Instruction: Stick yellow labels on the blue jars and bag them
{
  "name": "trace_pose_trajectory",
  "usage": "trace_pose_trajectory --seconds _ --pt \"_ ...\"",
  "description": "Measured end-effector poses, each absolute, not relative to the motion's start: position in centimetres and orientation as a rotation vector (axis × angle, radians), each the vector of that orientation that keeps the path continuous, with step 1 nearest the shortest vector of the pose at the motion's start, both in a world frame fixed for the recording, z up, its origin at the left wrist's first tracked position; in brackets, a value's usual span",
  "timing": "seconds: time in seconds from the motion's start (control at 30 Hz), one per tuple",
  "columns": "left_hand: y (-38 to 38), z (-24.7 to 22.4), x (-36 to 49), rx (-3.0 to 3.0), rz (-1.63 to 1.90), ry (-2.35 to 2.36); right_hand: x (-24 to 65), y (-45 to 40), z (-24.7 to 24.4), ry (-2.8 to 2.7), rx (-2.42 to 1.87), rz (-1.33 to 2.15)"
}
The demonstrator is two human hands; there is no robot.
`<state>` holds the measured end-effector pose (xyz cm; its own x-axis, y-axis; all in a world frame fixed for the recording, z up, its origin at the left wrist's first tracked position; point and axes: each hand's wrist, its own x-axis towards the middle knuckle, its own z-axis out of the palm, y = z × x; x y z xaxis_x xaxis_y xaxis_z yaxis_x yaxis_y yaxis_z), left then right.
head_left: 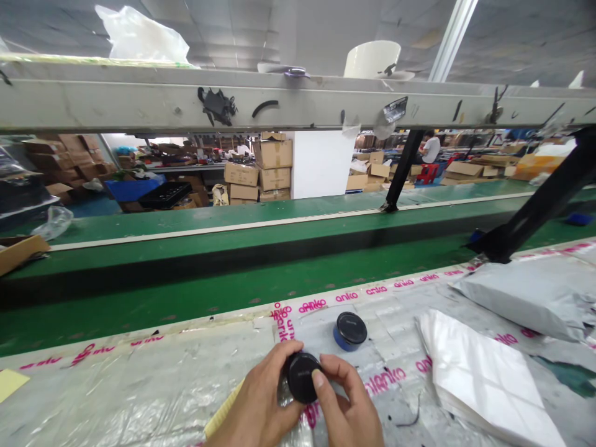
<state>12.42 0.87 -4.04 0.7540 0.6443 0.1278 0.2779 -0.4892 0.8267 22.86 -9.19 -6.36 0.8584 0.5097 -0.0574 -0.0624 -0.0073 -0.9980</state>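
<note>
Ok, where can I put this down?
Set the black round thing on the plastic sheet left of your left hand, by the yellow note. Smaller patch between the blue-and-black container and white bags. The grey mailer crowds the right.

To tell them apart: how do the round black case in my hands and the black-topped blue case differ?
The round black case sits between your left hand and right hand, tilted; the black-topped blue case rests on the plastic sheet. No blue shows on the first; the second has a blue band. Both are round, black-topped.
</note>
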Motion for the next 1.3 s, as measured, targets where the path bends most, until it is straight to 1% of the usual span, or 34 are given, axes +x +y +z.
trace_pose_trajectory --seconds 0.13,0.3,0.9,1.3 --pt "0.6 -3.7 12.7 2.146 0.63 0.634 22.9 -9.6 -6.7 -0.424 -1.542 0.33" --pt "0.3 -4.1 13.0 2.206 0.715 0.626 22.7 -9.6 -7.0 -0.485 -1.541 0.3" --pt "-0.1 -4.3 12.7 2.222 0.692 0.642 22.4 -9.6 -7.2 -0.477 -1.541 0.274" --pt "0.0 -4.4 12.6 2.224 0.671 0.681 22.5 -9.7 -8.4 -0.663 -1.644 0.104"
